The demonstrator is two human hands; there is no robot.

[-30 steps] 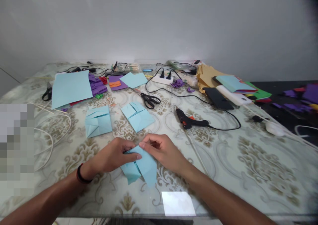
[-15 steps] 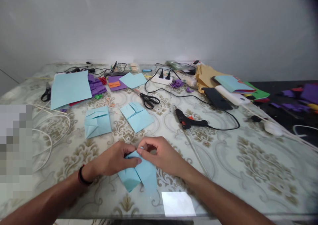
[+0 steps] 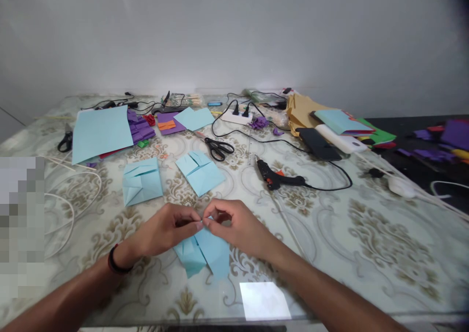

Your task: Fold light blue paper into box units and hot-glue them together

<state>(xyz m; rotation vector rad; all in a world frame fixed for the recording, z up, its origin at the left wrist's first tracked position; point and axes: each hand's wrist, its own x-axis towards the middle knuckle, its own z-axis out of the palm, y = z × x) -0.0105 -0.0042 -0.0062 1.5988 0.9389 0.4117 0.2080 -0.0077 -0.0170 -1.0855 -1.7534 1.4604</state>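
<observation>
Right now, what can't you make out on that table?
Head view: pinched top of the held blue paper, hidden by the left grip and right grip.
Head view: most of what lies under the large blue sheet, which covers it.
Head view: purple sheet at far right, blurred and cut off by the picture's edge.

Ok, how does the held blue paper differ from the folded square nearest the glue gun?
The held paper is pinched by the left hand and right hand; the folded square lies untouched. The held paper's flaps splay apart at its near end; the folded square has a compact four-sided outline. Both are light blue.
</observation>
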